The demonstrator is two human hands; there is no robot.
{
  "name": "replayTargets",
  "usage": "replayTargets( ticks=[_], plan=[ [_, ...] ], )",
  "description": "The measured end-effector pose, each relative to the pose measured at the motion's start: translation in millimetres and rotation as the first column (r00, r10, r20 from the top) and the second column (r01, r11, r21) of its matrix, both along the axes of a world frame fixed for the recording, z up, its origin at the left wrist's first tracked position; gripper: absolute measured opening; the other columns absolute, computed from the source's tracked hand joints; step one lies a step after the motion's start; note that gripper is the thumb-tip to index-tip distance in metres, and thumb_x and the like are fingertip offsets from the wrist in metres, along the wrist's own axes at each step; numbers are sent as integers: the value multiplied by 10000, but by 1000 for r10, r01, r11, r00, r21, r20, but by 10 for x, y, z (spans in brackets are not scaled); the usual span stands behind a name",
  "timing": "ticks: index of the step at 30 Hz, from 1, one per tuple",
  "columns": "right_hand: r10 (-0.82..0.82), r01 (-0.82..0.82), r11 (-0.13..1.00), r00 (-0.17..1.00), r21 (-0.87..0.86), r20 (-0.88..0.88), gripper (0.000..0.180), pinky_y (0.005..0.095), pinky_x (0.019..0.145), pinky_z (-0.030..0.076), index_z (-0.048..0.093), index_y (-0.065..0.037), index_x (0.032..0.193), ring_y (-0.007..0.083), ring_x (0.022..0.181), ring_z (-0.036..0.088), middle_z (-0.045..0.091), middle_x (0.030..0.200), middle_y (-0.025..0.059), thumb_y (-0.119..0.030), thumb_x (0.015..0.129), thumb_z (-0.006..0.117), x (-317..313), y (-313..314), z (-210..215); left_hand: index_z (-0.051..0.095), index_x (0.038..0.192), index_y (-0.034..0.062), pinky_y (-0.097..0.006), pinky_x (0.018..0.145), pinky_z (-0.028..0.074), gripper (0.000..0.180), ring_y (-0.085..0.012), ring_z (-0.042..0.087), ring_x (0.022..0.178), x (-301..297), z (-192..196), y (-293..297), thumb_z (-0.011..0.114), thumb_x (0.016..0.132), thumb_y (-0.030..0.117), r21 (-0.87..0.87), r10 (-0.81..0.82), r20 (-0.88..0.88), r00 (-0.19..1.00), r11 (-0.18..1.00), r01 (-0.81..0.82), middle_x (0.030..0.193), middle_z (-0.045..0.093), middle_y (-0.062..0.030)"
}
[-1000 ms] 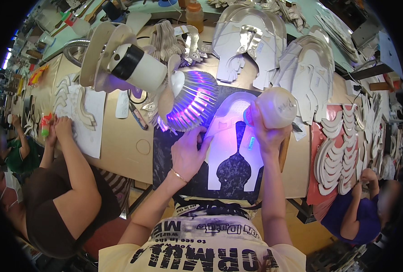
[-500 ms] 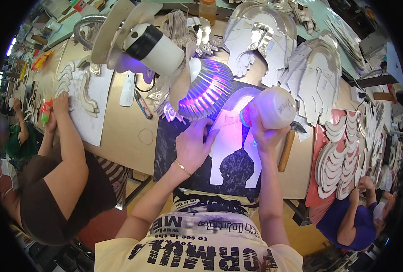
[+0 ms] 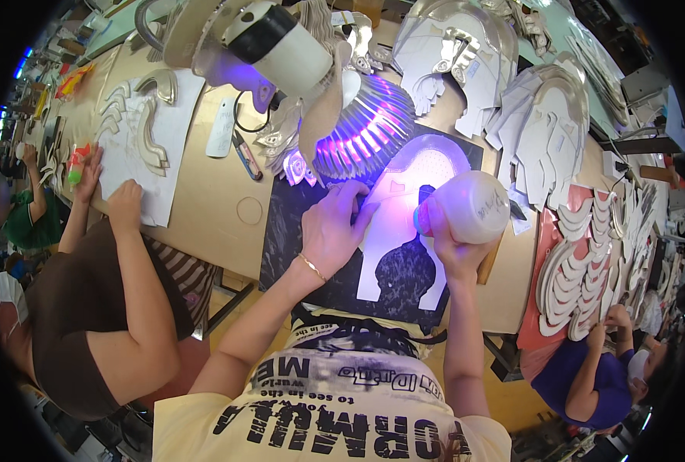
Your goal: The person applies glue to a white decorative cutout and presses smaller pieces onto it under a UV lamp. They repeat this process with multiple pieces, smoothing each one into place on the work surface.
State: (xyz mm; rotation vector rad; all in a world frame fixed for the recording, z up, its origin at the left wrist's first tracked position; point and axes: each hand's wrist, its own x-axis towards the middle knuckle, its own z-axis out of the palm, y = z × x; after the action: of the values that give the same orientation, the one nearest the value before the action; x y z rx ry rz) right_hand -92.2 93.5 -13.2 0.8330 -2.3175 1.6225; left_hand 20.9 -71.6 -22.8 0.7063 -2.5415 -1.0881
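Right hand (image 3: 460, 250): wrapped round the bottle; wrist beside the piece's right leg.
Left hand (image 3: 331, 229): half curled, narrow thumb-finger gap, at the piece's left edge. Fingertips under purple glare, can't tell if they grip or just rest.
White bottle (image 3: 477, 206): tipped, base toward me, coloured neck end aimed left over the piece. Can't tell if the neck touches. Too hard a squeeze or a slipping grip could put contents in the wrong spot.
White arch piece (image 3: 392, 223): flat between my 2 hands, 2 legs toward me, right leg partly covered by hand and bottle. Could swivel if the bottle nudges it, since only my left hand is placed to steady it.
Black board (image 3: 285, 246): under the piece. Any spill here could smear the underside.
Wooden handle (image 3: 489, 266): right of the board, near my right wrist. An outward swing could knock it.
Purple-lit lamp (image 3: 369, 127): finned head hangs just past my left fingers. Lifting that hand carelessly could bump it; glare could hide flaws.
White stacks (image 3: 543, 146): beyond the board, leaning in overlapping layers. A far reach could make them slide.
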Motion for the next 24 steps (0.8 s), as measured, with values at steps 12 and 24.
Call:
replayTargets(
  ticks=[12, 24],
  plan=[
    [41, -22, 997, 965, -76, 261, 298, 302, 747, 567, 701, 25, 942, 170, 734, 709, 725, 810, 65, -132, 736, 848, 314, 26, 181, 654, 1005, 94, -327, 523, 436, 232, -184, 518, 541, 10, -13, -6, 757, 859, 242, 6, -6, 23, 1000, 1000, 6, 714, 537, -35],
    [-212, 334, 890, 906, -310, 367, 445, 319, 802, 541, 631, 18, 1107, 170, 877, 671, 681, 965, 76, -171, 774, 859, -63, 50, -79, 662, 1014, 92, -321, 524, 438, 247, -177, 519, 542, 20, -24, -9, 757, 853, 253, 6, -3, 22, 1000, 1000, 3, 723, 551, -34]
  ],
)
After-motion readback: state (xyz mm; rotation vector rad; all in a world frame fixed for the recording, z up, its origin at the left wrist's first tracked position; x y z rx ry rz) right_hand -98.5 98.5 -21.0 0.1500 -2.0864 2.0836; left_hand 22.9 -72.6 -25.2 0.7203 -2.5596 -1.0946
